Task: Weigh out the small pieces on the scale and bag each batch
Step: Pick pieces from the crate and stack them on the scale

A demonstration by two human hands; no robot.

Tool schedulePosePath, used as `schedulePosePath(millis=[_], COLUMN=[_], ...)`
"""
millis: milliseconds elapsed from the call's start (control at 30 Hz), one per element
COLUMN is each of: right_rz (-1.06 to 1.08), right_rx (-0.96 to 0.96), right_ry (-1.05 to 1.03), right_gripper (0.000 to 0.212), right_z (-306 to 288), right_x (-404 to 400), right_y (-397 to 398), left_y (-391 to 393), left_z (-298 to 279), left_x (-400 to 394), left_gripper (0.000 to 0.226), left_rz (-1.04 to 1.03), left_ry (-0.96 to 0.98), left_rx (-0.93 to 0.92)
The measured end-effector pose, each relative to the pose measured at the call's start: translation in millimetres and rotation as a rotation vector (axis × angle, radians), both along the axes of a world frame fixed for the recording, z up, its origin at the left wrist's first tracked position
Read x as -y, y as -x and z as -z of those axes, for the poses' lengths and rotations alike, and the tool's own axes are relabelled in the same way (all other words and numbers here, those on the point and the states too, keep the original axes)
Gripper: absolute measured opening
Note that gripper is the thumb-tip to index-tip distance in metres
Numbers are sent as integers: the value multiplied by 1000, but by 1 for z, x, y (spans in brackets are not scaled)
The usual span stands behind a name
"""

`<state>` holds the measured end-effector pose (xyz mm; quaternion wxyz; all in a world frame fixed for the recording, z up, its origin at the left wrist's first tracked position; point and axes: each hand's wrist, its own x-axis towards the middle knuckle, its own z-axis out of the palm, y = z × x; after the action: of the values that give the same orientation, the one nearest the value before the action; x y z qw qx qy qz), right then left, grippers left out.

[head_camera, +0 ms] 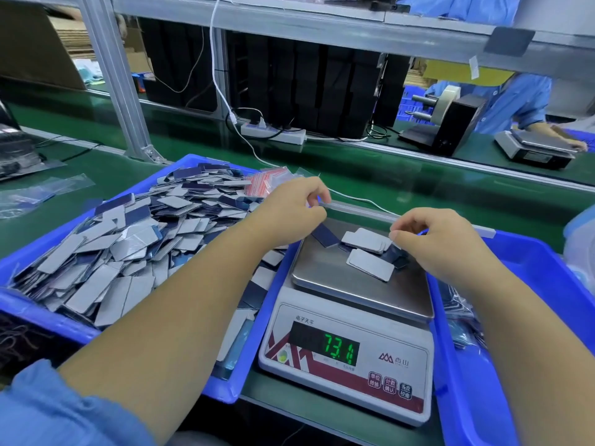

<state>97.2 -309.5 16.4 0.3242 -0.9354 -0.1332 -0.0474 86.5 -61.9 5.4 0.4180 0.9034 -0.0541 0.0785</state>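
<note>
A white digital scale stands between two blue bins, and its display reads 73.1. On its steel pan lie several small grey and dark blue rectangular pieces. Above the far edge of the pan, a clear zip bag is stretched between both hands by its top strip. My left hand pinches the strip's left end. My right hand pinches it further right, just over the pieces. The bag's body is hard to make out.
The blue bin on the left is heaped with loose pieces; red-striped empty bags lie at its far corner. The blue bin on the right holds filled bags. Beyond are a power strip, cables and another worker at a scale.
</note>
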Motion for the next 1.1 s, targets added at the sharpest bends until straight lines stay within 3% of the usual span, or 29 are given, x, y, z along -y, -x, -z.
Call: schedulePosePath(millis=[167, 367, 733, 967, 1100], right_rz=[12, 9, -5, -18, -34], right_rx=[-11, -11, -29, -17, -2], right_ry=[-1, -16, -30, -38, -88], right_gripper=[14, 14, 12, 13, 13], right_z=[0, -1, -1, 0, -1], right_x=[1, 0, -1, -2, -2], right_y=[-1, 0, 2, 2, 4], left_y=[-8, -11, -9, -9, -8], left_z=[8, 16, 18, 10, 4], left_x=[-6, -5, -5, -10, -6], left_gripper=[11, 28, 36, 12, 9], left_rz=[-92, -109, -117, -179, -200], left_ry=[-115, -184, -218, 11, 366], left_rx=[-95, -128, -177, -156, -22])
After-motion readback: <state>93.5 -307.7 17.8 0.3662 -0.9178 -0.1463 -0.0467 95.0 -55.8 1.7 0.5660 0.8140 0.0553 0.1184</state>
